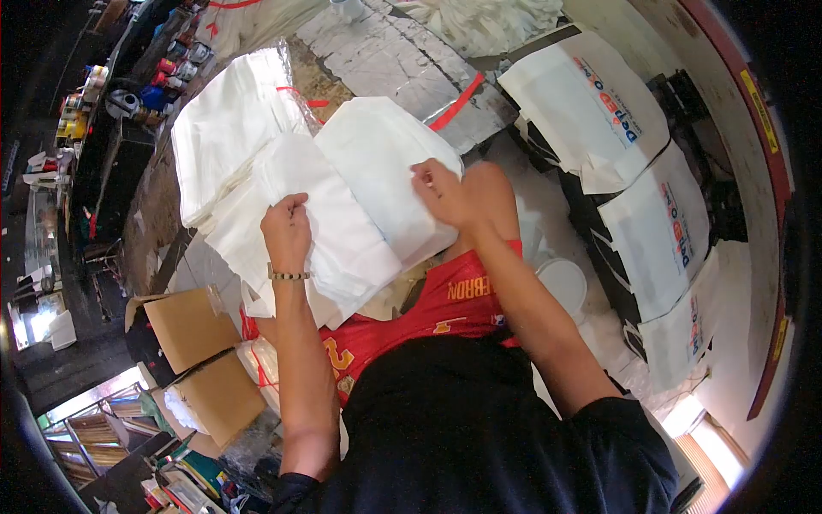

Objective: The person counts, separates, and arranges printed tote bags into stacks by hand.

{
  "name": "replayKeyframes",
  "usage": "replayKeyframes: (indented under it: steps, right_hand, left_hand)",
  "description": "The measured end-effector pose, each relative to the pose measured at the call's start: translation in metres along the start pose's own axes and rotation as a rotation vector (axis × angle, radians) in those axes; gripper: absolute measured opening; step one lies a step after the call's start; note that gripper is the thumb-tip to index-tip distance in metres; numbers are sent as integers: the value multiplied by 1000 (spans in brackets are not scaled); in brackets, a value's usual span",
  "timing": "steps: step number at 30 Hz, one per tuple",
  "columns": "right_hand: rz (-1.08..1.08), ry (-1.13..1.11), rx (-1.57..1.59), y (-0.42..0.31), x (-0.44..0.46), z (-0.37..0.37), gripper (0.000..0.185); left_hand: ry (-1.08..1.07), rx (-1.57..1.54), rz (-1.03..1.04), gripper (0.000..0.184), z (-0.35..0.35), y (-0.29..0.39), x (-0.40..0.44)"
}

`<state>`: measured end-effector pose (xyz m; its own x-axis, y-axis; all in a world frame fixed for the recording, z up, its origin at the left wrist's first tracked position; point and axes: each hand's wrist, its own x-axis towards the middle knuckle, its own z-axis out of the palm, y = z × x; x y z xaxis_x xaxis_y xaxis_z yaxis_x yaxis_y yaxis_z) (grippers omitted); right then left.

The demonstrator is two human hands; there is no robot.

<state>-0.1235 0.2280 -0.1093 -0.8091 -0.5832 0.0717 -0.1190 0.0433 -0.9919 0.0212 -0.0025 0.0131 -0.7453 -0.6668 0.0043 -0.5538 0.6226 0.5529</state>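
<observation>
White fabric sheets or bags [330,218] lie in a loose pile across the person's lap and the work surface. My left hand [287,230], with a band at the wrist, is closed at the pile's near part; its fingertips are against the white fabric. My right hand [441,193] is closed with curled fingers over a smooth pale stack [377,141] to the right of the pile. Whether it pinches an edge there is too small to tell. Another thick white stack [227,128] lies beyond the left hand, partly in clear plastic.
Printed white bags [591,111] hang over dark boards at the right. Open cardboard boxes [193,330] stand at the lower left. Paint cans [171,73] line the upper left. A foil-like sheet [385,51] with red strips lies ahead. A white round lid [562,285] is at the right.
</observation>
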Motion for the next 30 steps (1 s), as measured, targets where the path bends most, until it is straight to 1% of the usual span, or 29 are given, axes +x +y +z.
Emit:
replayKeyframes:
  steps: [1, 2, 4, 5, 6, 8, 9, 12, 14, 16, 18, 21, 24, 27, 30]
  right_hand:
    - [36, -75, 16, -19, -5, 12, 26]
    - [71, -148, 31, -44, -10, 29, 29]
    - [-187, -139, -23, -69, -25, 68, 28]
    - [-169, -162, -106, -81, -32, 85, 29]
    - [-151, -184, -188, -89, -36, 96, 29]
    - [-144, -221, -133, -100, -38, 101, 29]
    - [-141, -241, -105, -102, -38, 101, 30]
    - [4, -238, 105, -70, -13, 74, 37]
    - [-24, 63, -561, -21, 3, 36, 43]
    - [311, -46, -1097, -22, 4, -8, 45]
    - [289, -99, -1125, -6, -1, -25, 40]
    - [220, -127, -1078, 3, -9, -30, 33]
    - [131, -67, -977, 4, -14, -26, 26]
    - [195, -87, -492, 4, -17, -18, 22]
    - [155, -59, 29, -18, -25, 8, 25]
  left_hand:
    - [-7, -6, -47, 26, 1, 4, 0]
    - [11, 34, -45, 29, 2, 11, 1]
    - [46, 112, -35, 40, 4, 36, 2]
    - [46, 132, -82, 54, 0, 49, 3]
    - [17, 188, -59, 52, -1, 47, 7]
    - [-37, 300, -18, 49, -5, 36, 14]
    - [-61, 306, -3, 39, -9, 29, 17]
    - [41, 243, 114, 31, -10, 5, 13]
    - [60, 218, 87, 29, -13, 3, 5]
    - [71, 207, 42, 29, -18, 1, 0]
    - [58, 210, -20, 30, -21, -3, -6]
    - [79, 139, -4, 31, -22, -11, -13]
    - [50, 188, 33, 32, -26, -7, -18]
    - [65, 104, 54, 29, -23, -1, -21]
    - [294, -147, 266, 29, -12, 21, -23]
